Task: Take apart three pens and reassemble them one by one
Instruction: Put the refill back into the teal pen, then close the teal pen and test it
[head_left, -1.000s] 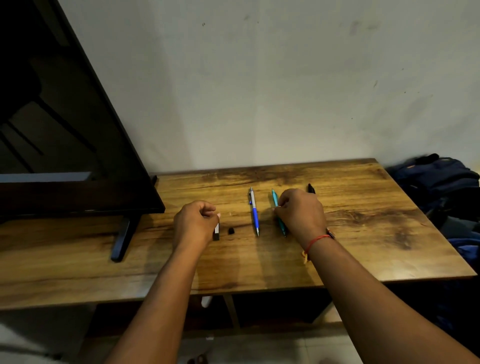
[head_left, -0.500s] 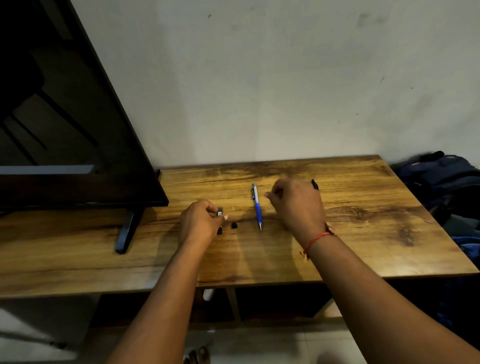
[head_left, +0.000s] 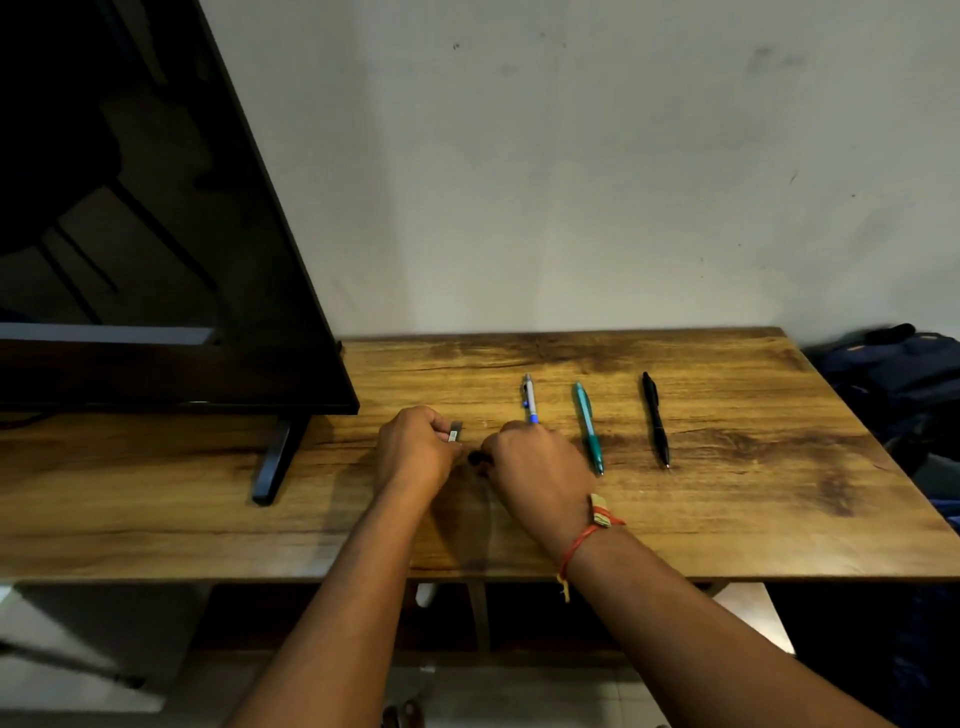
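Observation:
Three pens lie side by side on the wooden table (head_left: 727, 519): a blue and silver pen (head_left: 529, 397), a teal pen (head_left: 588, 426) and a black pen (head_left: 655, 418). My left hand (head_left: 415, 457) is closed on a small grey and black pen part (head_left: 455, 432), just left of the pens. My right hand (head_left: 535, 467) rests on the table beside it, and its fingertips pinch a small black piece (head_left: 475, 457). This hand hides the lower end of the blue and silver pen. A red thread band is on my right wrist.
A large dark screen (head_left: 156, 260) on a thin foot (head_left: 272, 462) fills the left of the table. A wall rises right behind the table. A dark blue bag (head_left: 904, 374) lies off the right edge.
My right hand has left the teal pen and moved left to the small black piece, uncovering the teal and black pens. My left hand still holds its small part.

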